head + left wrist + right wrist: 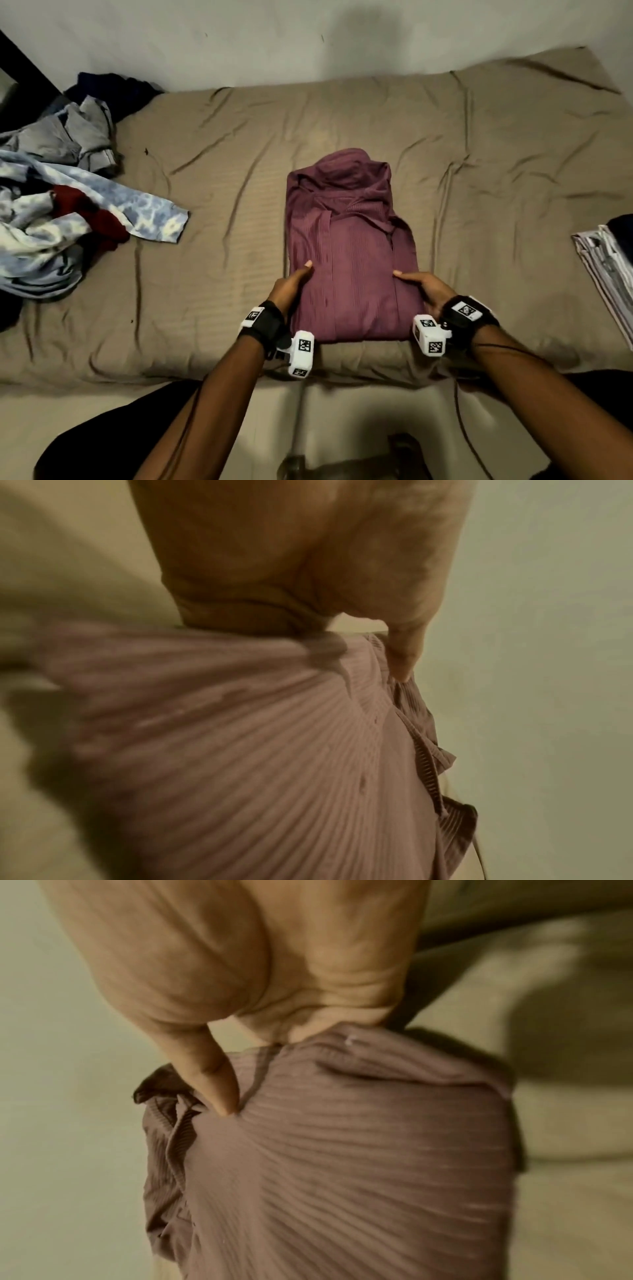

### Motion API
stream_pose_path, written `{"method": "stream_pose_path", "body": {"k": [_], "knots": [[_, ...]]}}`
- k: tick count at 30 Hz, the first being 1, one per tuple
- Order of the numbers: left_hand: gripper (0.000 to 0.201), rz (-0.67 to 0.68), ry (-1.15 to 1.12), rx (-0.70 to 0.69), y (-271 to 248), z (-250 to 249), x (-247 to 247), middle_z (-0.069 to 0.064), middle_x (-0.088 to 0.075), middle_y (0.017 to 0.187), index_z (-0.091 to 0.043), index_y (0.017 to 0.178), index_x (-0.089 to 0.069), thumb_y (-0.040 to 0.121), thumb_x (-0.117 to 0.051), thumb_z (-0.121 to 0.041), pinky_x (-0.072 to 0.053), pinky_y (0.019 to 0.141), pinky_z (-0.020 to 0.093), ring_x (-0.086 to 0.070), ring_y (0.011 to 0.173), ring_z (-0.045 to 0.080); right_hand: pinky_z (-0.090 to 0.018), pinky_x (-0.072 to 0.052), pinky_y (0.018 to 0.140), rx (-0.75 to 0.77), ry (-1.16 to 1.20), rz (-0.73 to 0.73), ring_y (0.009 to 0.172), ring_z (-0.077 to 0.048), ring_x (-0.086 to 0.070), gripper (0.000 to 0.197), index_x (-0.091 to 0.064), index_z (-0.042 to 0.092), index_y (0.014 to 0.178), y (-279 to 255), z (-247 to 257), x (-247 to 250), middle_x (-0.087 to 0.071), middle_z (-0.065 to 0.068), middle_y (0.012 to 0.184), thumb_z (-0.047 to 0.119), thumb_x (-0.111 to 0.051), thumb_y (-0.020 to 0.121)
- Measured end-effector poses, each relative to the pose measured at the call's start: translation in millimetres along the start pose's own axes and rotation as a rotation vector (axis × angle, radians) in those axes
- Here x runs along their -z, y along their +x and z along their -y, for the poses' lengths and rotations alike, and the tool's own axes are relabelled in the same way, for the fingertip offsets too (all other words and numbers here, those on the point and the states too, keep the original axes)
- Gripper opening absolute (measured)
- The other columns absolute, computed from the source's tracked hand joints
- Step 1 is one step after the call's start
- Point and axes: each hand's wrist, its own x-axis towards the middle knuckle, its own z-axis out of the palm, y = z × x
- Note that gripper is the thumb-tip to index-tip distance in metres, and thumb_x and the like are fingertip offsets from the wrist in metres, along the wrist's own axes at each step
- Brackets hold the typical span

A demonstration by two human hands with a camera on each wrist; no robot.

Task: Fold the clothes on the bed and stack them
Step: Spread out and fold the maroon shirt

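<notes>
A purple ribbed hooded top [349, 240] lies folded into a narrow rectangle on the tan bed sheet [205, 308], with its hood at the far end. My left hand [297, 278] grips its left edge near the bottom, thumb on top and fingers tucked beneath. On the opposite edge my right hand [418, 283] holds it the same way. The left wrist view shows the left hand [291, 561] with its thumb pressed into the ribbed cloth [257, 750]. In the right wrist view the right hand [240, 961] pinches the cloth [342, 1150].
A loose pile of unfolded clothes [51, 205] sits at the bed's left: blue tie-dye, dark red and grey pieces. A folded stack [606, 267] lies at the right edge. A wall [308, 41] runs along the far side of the bed.
</notes>
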Motion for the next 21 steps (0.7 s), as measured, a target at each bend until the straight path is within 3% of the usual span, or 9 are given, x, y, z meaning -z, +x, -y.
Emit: {"method": "stream_pose_path", "body": {"k": [4,8,9,11,13,14,16,18,21], "knots": [[0.058,0.159,-0.034,0.059,-19,14,11,0.016,-0.069,0.128,-0.008,0.132,-0.063,0.092,-0.068,-0.050,-0.047,0.109,0.049,-0.067,0.119,0.033,-0.044,-0.053,0.100,0.184,0.094,-0.017,0.112,-0.030,-0.068,0.038,-0.058,-0.006,0.133,6,-23,14,-0.067,-0.020,0.127,0.008,-0.056,0.098],[0.038,0.054,0.118,-0.118,-22,26,4,0.021,-0.073,0.113,0.011,0.125,-0.063,0.103,-0.056,-0.020,-0.060,0.085,0.033,-0.076,0.089,0.021,-0.042,-0.046,0.109,0.405,-0.053,-0.111,0.108,-0.026,-0.065,0.037,-0.052,-0.004,0.139,9,-40,5,-0.065,-0.015,0.129,0.003,-0.046,0.103],[0.038,0.025,0.176,-0.172,-22,29,2,0.016,-0.075,0.107,0.011,0.123,-0.064,0.103,-0.057,-0.021,-0.061,0.083,0.032,-0.075,0.087,0.018,-0.041,-0.046,0.109,0.461,-0.110,-0.125,0.111,-0.027,-0.062,0.036,-0.052,-0.003,0.139,9,-41,2,-0.064,-0.016,0.129,0.002,-0.044,0.104],[0.056,-0.032,0.299,-0.263,-21,38,4,0.010,-0.077,0.102,0.004,0.113,-0.071,0.093,-0.065,-0.047,-0.059,0.092,0.043,-0.074,0.095,0.023,-0.032,-0.050,0.101,0.572,-0.266,-0.155,0.113,-0.027,-0.061,0.030,-0.057,0.003,0.132,3,-42,-6,-0.068,-0.010,0.121,0.002,-0.043,0.105],[0.078,-0.119,0.448,-0.315,-17,54,8,0.011,-0.077,0.103,-0.001,0.105,-0.073,0.078,-0.064,-0.073,-0.055,0.094,0.051,-0.072,0.100,0.029,-0.038,-0.052,0.096,0.661,-0.498,-0.281,0.108,-0.031,-0.064,0.025,-0.062,0.009,0.124,-4,-46,-9,-0.071,-0.010,0.114,0.009,-0.047,0.105],[0.076,-0.183,0.495,-0.345,-21,57,7,0.014,-0.076,0.105,-0.001,0.106,-0.072,0.079,-0.063,-0.072,-0.055,0.092,0.048,-0.071,0.101,0.031,-0.040,-0.051,0.093,0.685,-0.630,-0.379,0.107,-0.034,-0.065,0.025,-0.064,0.010,0.124,-8,-49,-9,-0.071,-0.013,0.114,0.015,-0.049,0.104],[0.057,-0.324,0.608,-0.424,-36,55,-1,0.018,-0.074,0.111,-0.002,0.115,-0.068,0.090,-0.062,-0.053,-0.054,0.087,0.041,-0.069,0.104,0.035,-0.039,-0.051,0.087,0.714,-0.794,-0.503,0.105,-0.036,-0.065,0.032,-0.065,0.011,0.122,-14,-57,-4,-0.071,-0.018,0.114,0.031,-0.052,0.101],[0.045,-0.486,0.694,-0.487,-48,54,-8,0.019,-0.071,0.112,-0.005,0.120,-0.060,0.093,-0.065,-0.040,-0.052,0.083,0.041,-0.067,0.103,0.038,-0.034,-0.051,0.084,0.753,-0.721,-0.517,0.099,-0.030,-0.068,0.041,-0.069,0.012,0.117,-23,-67,4,-0.074,-0.014,0.108,0.043,-0.058,0.093],[0.044,-0.728,0.880,-0.729,-64,50,-24,0.013,-0.063,0.113,-0.010,0.122,-0.054,0.086,-0.073,-0.025,-0.050,0.083,0.043,-0.060,0.104,0.035,-0.030,-0.053,0.080,0.801,-0.564,-0.587,0.083,-0.019,-0.067,0.030,-0.073,0.012,0.106,-32,-84,11,-0.072,-0.008,0.100,0.028,-0.083,0.082]]}}
